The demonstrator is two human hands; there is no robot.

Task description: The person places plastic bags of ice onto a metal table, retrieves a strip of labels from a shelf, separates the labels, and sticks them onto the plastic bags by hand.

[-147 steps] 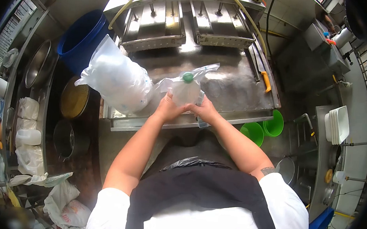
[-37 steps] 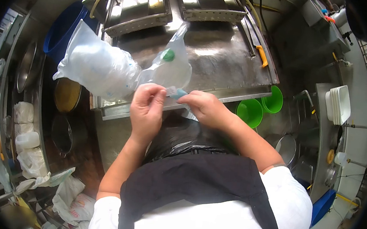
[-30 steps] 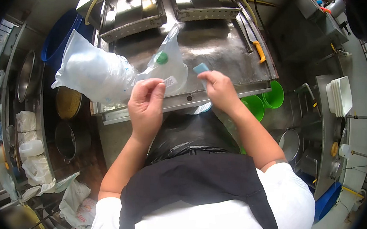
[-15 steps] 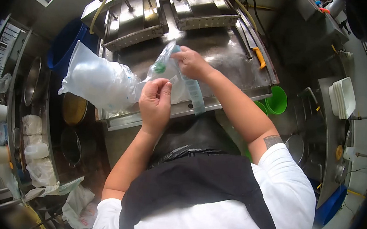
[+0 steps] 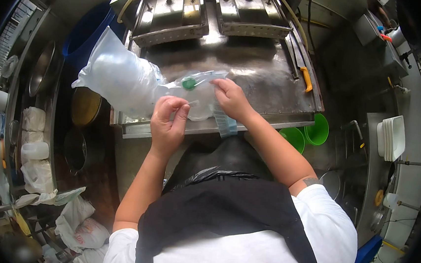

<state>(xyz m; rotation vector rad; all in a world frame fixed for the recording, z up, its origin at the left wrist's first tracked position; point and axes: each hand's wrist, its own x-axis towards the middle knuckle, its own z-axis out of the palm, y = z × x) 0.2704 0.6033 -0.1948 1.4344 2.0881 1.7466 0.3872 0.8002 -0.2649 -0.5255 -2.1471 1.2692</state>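
Note:
A clear plastic bag with a green round cap (image 5: 189, 84) inside lies near the front edge of the metal counter (image 5: 258, 93). My left hand (image 5: 169, 123) is closed in a pinch, with a small white label (image 5: 193, 103) at its fingertips. My right hand (image 5: 230, 97) pinches the right end of the clear bag. Below that hand a strip of pale blue labels (image 5: 225, 124) hangs over the counter's edge; how it is held is hidden. To the left rests a large, full translucent bag (image 5: 121, 72).
A knife with a yellow handle (image 5: 306, 79) lies at the counter's right side. Two metal trays (image 5: 255, 30) stand at the back. Green buckets (image 5: 316, 130) are at the lower right, a blue barrel (image 5: 87, 33) at the left. White containers (image 5: 391, 138) stand far right.
A label has come off the blue strip into my left hand. My right hand has moved up to the bag's open end and stretched it to the right. The view has shifted.

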